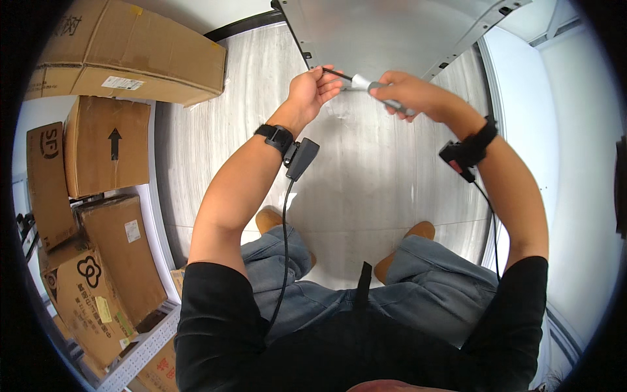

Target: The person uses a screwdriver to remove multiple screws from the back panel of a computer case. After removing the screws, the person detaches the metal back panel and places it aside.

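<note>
My right hand [409, 95] grips the grey and white handle of a screwdriver [362, 82], whose dark shaft points left. My left hand [316, 90] is at the shaft's far end, palm up with the fingers loosely curled; whether it pinches the tip or a small screw cannot be told. Both hands are at the near edge of a grey sheet-metal panel [387, 39] with holes and dark fittings along its folded sides. The screwdriver's tip lies by the panel's near left corner, partly hidden by the left fingers.
Cardboard boxes [147, 54] stand at the upper left, and more cardboard boxes [122, 250] are stacked on a white perforated metal shelf [142, 350] at the left. A white wall panel [524, 98] runs along the right. Cables hang from devices strapped to both wrists. Light wood-look floor [357, 171] lies below.
</note>
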A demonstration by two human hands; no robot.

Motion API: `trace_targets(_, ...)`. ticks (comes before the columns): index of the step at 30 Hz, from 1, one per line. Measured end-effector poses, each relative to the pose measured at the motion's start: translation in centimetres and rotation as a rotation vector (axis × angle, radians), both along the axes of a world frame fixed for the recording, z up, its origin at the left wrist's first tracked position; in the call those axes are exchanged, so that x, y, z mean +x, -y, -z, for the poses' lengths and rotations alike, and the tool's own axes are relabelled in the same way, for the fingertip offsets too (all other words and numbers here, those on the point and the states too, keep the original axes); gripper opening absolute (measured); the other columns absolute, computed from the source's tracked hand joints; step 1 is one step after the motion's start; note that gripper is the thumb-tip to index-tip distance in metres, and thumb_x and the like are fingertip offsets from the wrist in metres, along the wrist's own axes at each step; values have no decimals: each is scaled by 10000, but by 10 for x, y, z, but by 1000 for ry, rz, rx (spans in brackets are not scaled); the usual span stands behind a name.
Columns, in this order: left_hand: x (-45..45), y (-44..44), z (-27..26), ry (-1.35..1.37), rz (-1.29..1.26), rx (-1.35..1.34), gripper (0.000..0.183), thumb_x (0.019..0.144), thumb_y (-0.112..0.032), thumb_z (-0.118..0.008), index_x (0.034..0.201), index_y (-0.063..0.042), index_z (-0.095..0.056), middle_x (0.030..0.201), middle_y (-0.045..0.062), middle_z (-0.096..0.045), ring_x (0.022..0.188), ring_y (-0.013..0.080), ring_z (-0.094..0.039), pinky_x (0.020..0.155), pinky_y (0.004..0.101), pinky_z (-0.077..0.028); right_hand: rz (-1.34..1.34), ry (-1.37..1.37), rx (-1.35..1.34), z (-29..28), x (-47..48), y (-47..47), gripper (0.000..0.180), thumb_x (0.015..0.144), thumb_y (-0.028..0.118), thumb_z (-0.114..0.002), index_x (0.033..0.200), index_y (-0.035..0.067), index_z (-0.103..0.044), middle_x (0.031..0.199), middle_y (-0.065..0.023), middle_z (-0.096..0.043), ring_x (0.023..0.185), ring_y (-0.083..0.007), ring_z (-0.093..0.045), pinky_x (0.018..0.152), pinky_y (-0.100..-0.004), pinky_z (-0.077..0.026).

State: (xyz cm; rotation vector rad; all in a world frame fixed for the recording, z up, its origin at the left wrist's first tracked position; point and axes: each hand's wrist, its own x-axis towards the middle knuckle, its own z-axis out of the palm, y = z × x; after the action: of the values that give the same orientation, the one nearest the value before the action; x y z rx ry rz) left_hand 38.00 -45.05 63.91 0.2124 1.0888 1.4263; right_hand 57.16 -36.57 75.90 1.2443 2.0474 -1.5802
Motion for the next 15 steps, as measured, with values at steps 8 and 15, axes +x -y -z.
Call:
trace_targets(8, -41, -30, 68, -84, 200, -155, 290, 999, -170, -342, 1164, -5, -515, 1017, 108, -624, 867, 178, -641, 768, 298, -555, 339, -135, -441, 120, -17, 46, 331, 923, 412, -534, 1080, 127, -474, 911, -46, -563, 730, -162, -591, 646, -387, -533)
trace_targets(15, -52, -37, 79, -263, 280, -168, 249, 979, -143, -403, 1175, -63, -533, 941, 85, -637, 807, 161, -651, 673, 269, -562, 579, -400, -622, 166, -35, 85, 370, 958, 401, -470, 1203, 124, -458, 972, -48, -558, 827, -178, -611, 667, -370, -513)
